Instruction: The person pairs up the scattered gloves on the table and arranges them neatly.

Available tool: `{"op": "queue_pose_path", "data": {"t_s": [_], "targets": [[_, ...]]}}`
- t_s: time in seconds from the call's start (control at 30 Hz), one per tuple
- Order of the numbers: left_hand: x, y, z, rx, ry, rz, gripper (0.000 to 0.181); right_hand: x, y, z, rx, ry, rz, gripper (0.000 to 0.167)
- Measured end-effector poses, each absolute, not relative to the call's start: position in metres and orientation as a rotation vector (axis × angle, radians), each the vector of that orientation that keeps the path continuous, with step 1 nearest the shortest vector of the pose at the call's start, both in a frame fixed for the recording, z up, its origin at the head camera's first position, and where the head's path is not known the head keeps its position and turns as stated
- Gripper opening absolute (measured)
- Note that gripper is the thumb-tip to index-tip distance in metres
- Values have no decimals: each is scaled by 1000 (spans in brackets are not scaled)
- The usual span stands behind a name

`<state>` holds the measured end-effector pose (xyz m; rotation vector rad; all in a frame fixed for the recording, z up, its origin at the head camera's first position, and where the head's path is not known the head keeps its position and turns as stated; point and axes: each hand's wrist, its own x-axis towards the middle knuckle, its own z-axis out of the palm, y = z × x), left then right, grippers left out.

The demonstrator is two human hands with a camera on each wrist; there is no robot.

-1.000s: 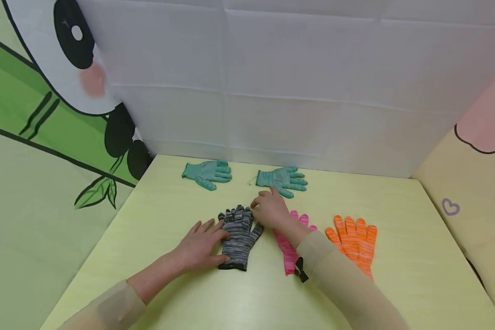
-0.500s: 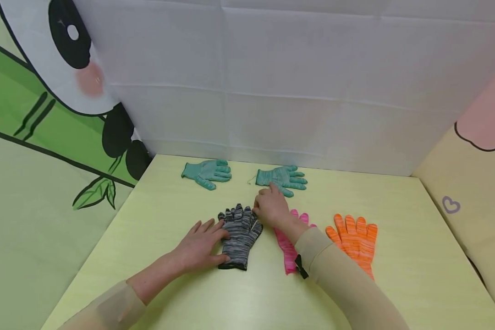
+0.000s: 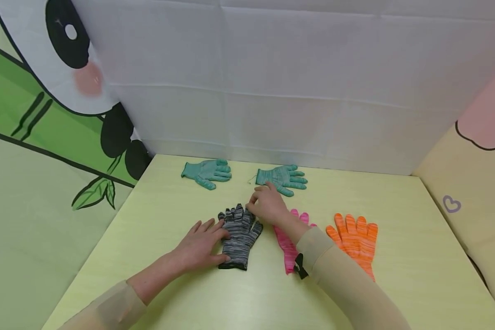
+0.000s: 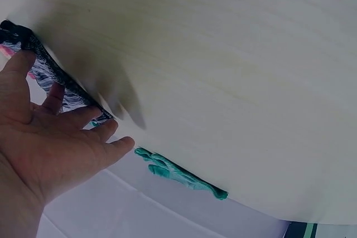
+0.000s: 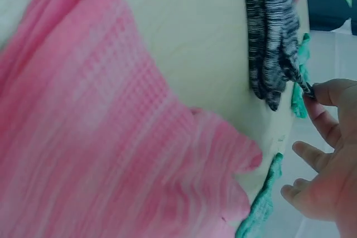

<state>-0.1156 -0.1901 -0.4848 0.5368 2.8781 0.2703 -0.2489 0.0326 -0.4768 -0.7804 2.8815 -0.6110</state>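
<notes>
A black-and-grey knitted glove (image 3: 238,243) lies flat on the table, its fingers toward the back wall. My left hand (image 3: 201,246) rests along its left edge with the fingers spread and fairly straight; the left wrist view shows that hand (image 4: 58,140) from the palm side. At the glove's upper right, my right hand (image 3: 269,205) pinches the tip of one glove finger. In the right wrist view, thumb and forefinger of the right hand (image 5: 329,154) hold that dark tip, while the other fingers stay loose. A pink glove (image 3: 288,254) lies partly under my right forearm.
Two green gloves, one on the left (image 3: 208,173) and one on the right (image 3: 282,178), lie near the back edge. An orange glove (image 3: 359,243) is to the right, partly behind my sleeve (image 3: 338,275). A white sheet (image 3: 272,91) rises behind the table.
My right hand first shifts slightly right and up, then back left, staying at the fingertips of the black-and-grey glove. My left hand has not visibly moved.
</notes>
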Motion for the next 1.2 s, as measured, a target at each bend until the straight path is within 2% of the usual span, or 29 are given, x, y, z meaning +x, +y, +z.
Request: {"op": "queue_pose_path", "data": {"t_s": [0.4, 0.57, 0.7, 0.8, 1.2], "targets": [[-115, -187, -483, 517, 2876, 279, 53, -251, 42, -488, -744, 2931, -460, 19], [-115, -187, -484, 521, 2881, 273, 53, -251, 39, -496, -811, 2978, -392, 15], [-115, -187, -483, 517, 2880, 281, 53, -252, 37, -498, -964, 3002, -336, 7], [-114, -188, -482, 518, 2878, 286, 53, -252, 34, -495, -1036, 3007, -264, 14], [-114, -189, -481, 545, 2876, 281, 53, -261, 10, -486, -942, 2890, -424, 23]]}}
